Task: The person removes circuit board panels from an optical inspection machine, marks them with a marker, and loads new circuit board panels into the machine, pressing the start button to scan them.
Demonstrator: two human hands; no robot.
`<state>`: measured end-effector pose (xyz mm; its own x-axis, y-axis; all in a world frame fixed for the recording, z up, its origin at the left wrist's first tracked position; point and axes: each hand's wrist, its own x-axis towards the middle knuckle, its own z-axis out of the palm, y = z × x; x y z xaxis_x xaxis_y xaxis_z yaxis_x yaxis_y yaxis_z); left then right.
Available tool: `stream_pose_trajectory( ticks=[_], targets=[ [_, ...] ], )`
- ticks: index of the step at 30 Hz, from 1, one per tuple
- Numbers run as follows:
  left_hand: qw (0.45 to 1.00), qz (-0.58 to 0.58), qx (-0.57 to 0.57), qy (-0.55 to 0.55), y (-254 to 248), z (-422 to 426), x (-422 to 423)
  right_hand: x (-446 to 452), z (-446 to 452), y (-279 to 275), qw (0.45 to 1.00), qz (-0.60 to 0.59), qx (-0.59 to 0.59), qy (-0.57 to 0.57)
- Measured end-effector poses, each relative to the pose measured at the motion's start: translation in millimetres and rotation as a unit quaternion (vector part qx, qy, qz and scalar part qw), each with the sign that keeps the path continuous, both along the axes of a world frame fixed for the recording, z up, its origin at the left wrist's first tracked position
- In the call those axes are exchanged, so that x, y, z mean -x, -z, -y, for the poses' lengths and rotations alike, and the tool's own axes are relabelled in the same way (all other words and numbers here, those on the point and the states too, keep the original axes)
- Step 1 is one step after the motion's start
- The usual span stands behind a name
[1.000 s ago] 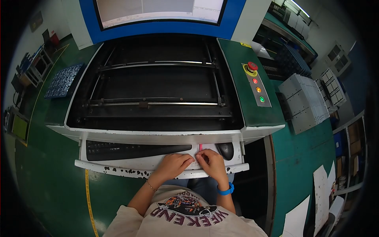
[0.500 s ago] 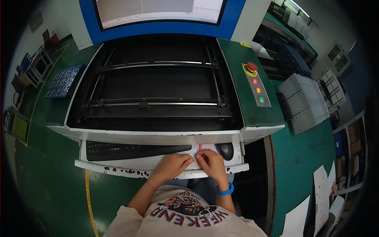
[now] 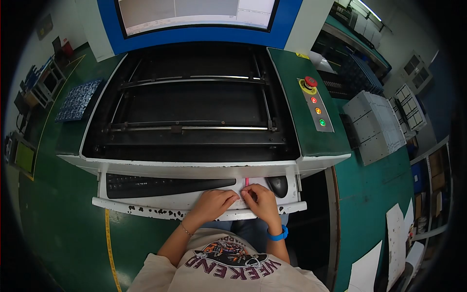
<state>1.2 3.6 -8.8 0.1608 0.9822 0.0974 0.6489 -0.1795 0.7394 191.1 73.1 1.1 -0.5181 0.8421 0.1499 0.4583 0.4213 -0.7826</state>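
Note:
My left hand [image 3: 213,203] rests over the front of the pull-out keyboard tray [image 3: 160,200], its fingers drawn together. Close beside it, my right hand [image 3: 261,200] has thumb and fingers pinched. Anything between the fingers of either hand is too small or hidden to make out. A thin pink strip [image 3: 246,181] lies just beyond my right fingertips. The black keyboard [image 3: 155,186] is left of the hands, partly under the machine's edge. To the right sits a black mouse [image 3: 277,186], close to my right hand but not held.
Above the tray is a machine bed [image 3: 189,102] with metal rails, below a blue-framed monitor [image 3: 194,12]. A red emergency button [image 3: 310,82] and lit buttons are at its right. A patterned blue panel [image 3: 79,100] lies left. White boxes [image 3: 373,127] stand on the green side table [image 3: 374,194].

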Motion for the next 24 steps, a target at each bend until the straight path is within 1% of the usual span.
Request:
stream_pose_trajectory(
  ticks=[24],
  targets=[
    [1.0,-0.001,0.008,0.004,-0.4,-0.2,0.6,0.6,0.2,0.8,1.0,-0.007,-0.003,0.001]
  ],
)
